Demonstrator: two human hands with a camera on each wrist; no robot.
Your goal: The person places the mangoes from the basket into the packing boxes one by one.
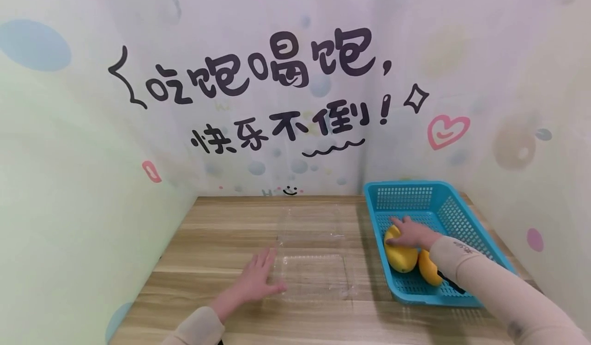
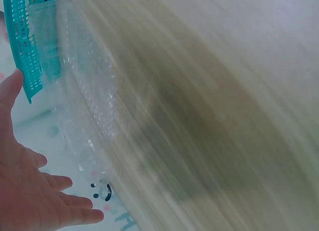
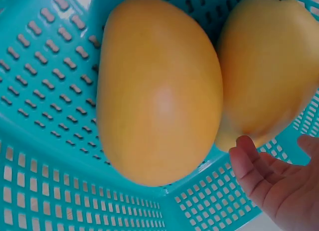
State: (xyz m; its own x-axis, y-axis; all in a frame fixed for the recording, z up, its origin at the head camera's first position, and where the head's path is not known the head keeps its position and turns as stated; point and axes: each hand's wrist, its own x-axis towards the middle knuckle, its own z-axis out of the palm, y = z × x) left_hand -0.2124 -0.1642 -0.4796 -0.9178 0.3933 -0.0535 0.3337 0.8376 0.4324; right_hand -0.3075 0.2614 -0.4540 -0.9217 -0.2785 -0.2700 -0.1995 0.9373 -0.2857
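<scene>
My right hand (image 1: 411, 234) reaches into a blue plastic basket (image 1: 466, 217), with its fingers spread over a yellow mango (image 1: 402, 259). In the right wrist view its fingertips lie close to the end of that mango (image 3: 269, 66); whether they touch cannot be told. Nearer the wrist lies an orange-yellow mango (image 3: 159, 91), partly covered by the sleeve in the head view. Part of another yellow shape (image 3: 228, 136) shows behind them. A clear plastic clamshell box (image 1: 314, 276) stands with its lid raised on the table. Beside its left edge is my left hand (image 1: 256, 278), fingers extended, holding nothing.
The wood-grain table (image 1: 221, 232) meets a printed wall (image 1: 286, 6) at the back, and further wall panels (image 1: 83, 181) close in both sides. The basket stands on the table's right part, its raised rim around the mangoes.
</scene>
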